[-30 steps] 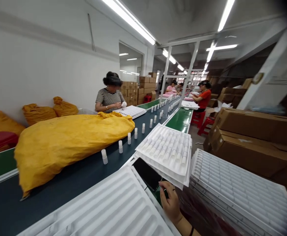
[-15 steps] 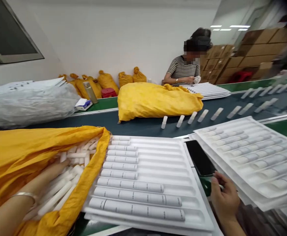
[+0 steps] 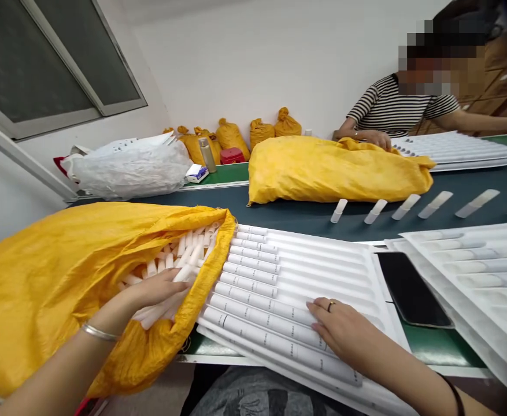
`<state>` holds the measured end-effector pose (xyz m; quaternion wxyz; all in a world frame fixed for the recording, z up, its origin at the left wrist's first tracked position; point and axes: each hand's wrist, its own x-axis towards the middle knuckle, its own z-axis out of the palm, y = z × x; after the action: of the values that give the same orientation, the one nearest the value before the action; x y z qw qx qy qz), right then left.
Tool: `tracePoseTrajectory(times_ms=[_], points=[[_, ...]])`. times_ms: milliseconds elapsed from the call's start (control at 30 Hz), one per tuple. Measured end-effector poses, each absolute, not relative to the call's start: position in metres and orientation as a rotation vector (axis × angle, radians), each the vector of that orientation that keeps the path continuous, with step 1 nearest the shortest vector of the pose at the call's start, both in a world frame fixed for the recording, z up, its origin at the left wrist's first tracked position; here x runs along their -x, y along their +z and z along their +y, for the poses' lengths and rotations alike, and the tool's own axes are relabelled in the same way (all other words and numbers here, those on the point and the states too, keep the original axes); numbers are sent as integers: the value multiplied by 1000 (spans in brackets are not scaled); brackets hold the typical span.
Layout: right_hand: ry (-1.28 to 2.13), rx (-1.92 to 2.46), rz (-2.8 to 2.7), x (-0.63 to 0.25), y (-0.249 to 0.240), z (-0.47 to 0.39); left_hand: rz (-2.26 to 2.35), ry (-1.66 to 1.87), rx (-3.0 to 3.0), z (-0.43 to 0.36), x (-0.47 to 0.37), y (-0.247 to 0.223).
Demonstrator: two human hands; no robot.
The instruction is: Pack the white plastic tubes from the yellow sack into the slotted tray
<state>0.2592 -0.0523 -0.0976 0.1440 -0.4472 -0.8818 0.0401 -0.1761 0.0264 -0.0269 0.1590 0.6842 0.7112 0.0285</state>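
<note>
My left hand (image 3: 160, 287), with a silver bangle at the wrist, reaches into the mouth of an open yellow sack (image 3: 54, 289) full of white tubes (image 3: 192, 248). Its fingertips touch tubes there; whether they grip one is unclear. To the right lies a white ribbed tray (image 3: 322, 254) with rows of printed white tubes (image 3: 253, 315), longer rows at the near side. My right hand (image 3: 344, 332), wearing a ring, rests over the near rows, its fingertips at a tube; its grip is partly hidden.
A black phone (image 3: 413, 289) lies right of the tray, beside a second filled tray (image 3: 496, 277). Upright tubes (image 3: 374, 211) stand on the dark belt (image 3: 288, 218). Beyond are a closed yellow sack (image 3: 322, 173), a plastic-wrapped stack (image 3: 132, 170) and a person in a striped shirt (image 3: 392, 110).
The view has swung left. My right hand has moved from beside the phone onto the tray's near rows. My left hand is nearer the sack's edge. The person opposite has stretched out an arm.
</note>
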Motion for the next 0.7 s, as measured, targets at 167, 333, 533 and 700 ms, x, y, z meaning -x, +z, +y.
tracePoseTrajectory(times_ms=[167, 333, 533, 700], points=[[155, 1348, -2704, -250, -104, -41, 2041, 201, -2039, -8, 147, -14], [233, 1506, -2597, -252, -70, -37, 1589, 997, -2099, -34, 95, -35], [528, 1229, -2120, -250, -22, -36, 1014, 1297, -2234, -27, 33, -43], [516, 980, -1935, -235, -10, -35, 1044, 1175, -2376, -19, 8, -27]])
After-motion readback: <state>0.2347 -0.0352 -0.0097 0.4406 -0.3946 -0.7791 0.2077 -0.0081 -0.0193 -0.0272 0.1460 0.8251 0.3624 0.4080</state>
